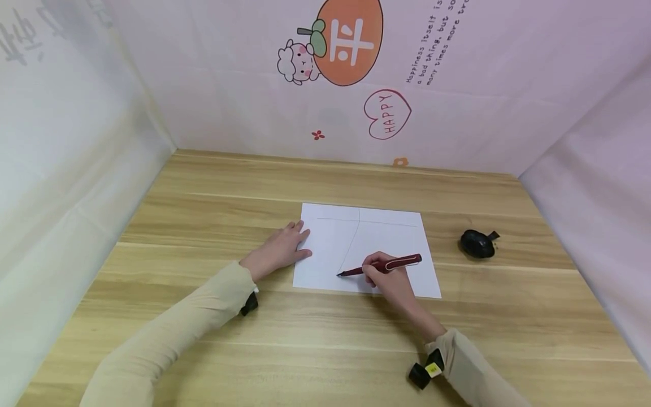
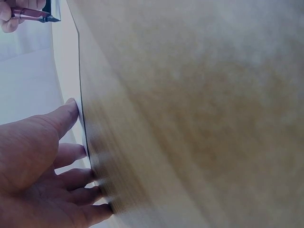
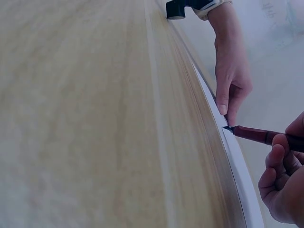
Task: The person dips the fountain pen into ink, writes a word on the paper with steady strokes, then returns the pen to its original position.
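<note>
A sheet of white paper (image 1: 325, 249) lies on the wooden table, bearing a thin horizontal line near its top, a short vertical stroke crossing it and a slanted line running down from there. My right hand (image 1: 389, 277) grips a dark red fountain pen (image 1: 404, 262), its nib at the lower end of the slanted line. In the right wrist view the pen (image 3: 256, 135) sits between thumb and fingers, nib at the paper (image 3: 237, 161). With fingers spread, my left hand (image 1: 280, 249) rests on the paper's left edge; the left wrist view shows its fingertips (image 2: 71, 107) along that edge.
A round black object (image 1: 477, 243) with a small tab stands on the table (image 1: 213, 186) right of the paper. Pale printed curtains (image 1: 229, 90) enclose the back and sides. Black devices (image 1: 420, 375) are strapped at both wrists.
</note>
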`<action>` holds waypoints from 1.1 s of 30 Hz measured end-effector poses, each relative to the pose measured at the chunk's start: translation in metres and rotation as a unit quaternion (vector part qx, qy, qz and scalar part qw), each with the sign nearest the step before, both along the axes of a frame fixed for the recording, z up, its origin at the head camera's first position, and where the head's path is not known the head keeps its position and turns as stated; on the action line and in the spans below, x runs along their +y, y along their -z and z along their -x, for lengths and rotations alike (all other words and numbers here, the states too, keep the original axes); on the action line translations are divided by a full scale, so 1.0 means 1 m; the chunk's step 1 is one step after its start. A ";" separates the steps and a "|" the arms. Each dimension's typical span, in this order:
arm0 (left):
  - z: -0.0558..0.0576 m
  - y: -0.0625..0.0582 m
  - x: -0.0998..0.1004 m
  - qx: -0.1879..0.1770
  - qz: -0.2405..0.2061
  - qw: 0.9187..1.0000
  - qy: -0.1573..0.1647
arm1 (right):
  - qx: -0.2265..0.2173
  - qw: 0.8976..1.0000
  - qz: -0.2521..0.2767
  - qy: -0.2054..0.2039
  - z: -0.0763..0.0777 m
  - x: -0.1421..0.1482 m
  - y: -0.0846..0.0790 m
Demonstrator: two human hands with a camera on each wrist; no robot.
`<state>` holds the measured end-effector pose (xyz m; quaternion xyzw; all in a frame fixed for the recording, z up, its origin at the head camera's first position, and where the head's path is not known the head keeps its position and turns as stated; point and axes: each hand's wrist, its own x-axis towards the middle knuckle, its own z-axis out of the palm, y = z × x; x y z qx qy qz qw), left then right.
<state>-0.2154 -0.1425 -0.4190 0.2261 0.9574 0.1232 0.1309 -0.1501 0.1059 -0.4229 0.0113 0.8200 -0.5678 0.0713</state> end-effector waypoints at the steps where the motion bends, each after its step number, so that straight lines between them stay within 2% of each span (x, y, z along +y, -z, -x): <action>1: 0.000 0.000 0.000 0.002 0.000 1.000 0.000 | 0.000 1.000 -0.001 -0.001 -0.001 0.000 0.000; 33: -0.001 -0.002 0.000 0.000 0.002 1.000 0.003 | 0.000 1.000 0.014 -0.027 -0.013 -0.003 0.004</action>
